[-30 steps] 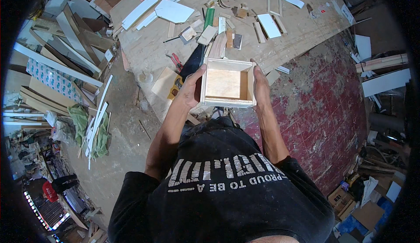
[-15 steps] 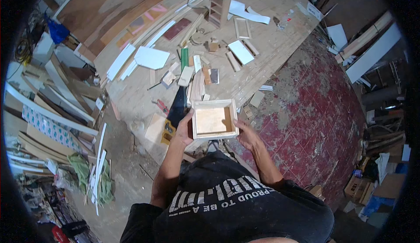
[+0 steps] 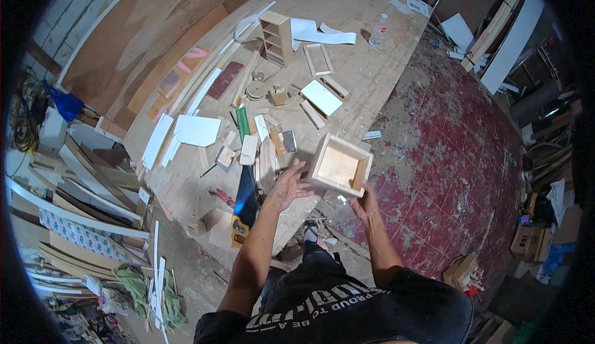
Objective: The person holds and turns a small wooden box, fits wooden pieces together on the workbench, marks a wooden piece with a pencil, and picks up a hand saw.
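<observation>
A small open-topped wooden box [image 3: 339,165], pale and tilted, hangs over the right edge of the workbench. My right hand [image 3: 365,205] grips its lower right corner, with some fingers hidden beneath it. Just left of the box is my left hand [image 3: 290,186], open with its fingers spread; whether a fingertip touches the box's side I cannot tell. Near my left forearm lie a handsaw [image 3: 246,198] with a yellow handle and red-handled pliers [image 3: 222,198]. Wood offcuts [image 3: 266,164] lie beyond my left hand.
The workbench [image 3: 365,9] carries a small wooden shelf unit [image 3: 276,39], a wooden frame [image 3: 318,59], a white panel [image 3: 321,98], a green tube [image 3: 242,121] and a plastic bottle [image 3: 379,28]. Long strips lean at the left. A worn red floor [image 3: 446,158] extends at right.
The box has moved right and is now tilted. My left hand has let go and spread its fingers, while my right hand keeps hold. The whole view has shifted a little.
</observation>
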